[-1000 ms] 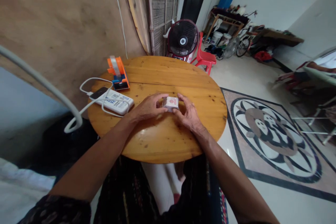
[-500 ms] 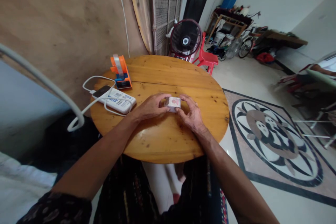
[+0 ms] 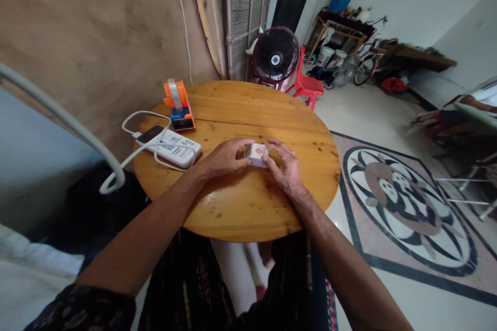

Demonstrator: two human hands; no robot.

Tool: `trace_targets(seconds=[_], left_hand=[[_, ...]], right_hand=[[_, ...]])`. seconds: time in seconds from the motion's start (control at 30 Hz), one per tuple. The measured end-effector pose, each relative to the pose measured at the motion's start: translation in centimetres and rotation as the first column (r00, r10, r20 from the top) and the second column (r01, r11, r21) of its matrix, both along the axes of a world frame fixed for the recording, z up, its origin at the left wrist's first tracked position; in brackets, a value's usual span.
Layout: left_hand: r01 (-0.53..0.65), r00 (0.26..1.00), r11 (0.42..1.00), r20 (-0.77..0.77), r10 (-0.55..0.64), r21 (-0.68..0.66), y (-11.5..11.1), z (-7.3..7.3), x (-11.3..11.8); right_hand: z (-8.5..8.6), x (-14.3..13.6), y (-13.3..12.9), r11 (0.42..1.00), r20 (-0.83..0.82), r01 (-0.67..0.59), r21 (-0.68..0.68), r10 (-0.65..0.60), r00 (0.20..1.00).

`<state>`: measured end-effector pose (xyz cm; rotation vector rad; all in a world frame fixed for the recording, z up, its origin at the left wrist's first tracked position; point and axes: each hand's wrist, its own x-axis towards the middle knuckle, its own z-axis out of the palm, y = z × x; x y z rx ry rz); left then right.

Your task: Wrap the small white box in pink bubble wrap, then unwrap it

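A small whitish box (image 3: 255,152) with a red print on its top sits at the middle of the round wooden table (image 3: 233,212). My left hand (image 3: 229,156) grips its left side, thumb at the near edge and fingers at the far edge. On the opposite side my right hand (image 3: 286,166) is curled round it, with the thumb pressed on the near right corner and the fingers behind. The fingertips partly cover the box's ends.
Left on the table are a white power bank (image 3: 174,150) with a looped cable (image 3: 145,113) and an orange tape dispenser (image 3: 180,106). Beyond the table stand a fan (image 3: 275,54) and a red chair (image 3: 306,83). A person's arm (image 3: 479,103) shows at far right.
The box has turned slightly between my hands, and my right thumb has moved up onto its corner. My left hand has hardly moved.
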<state>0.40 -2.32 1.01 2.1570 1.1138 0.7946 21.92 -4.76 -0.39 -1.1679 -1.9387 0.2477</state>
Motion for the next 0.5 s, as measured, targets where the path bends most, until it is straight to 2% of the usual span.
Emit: trace_targets(seconds=[0.5], left_hand=[[0.030,1.000,0.998,-0.006,-0.030,0.052,-0.02,-0.39,-0.03]], right_hand=[[0.04,-0.34,-0.09,0.998,-0.051,0.020,0.067,-0.016,0.999]])
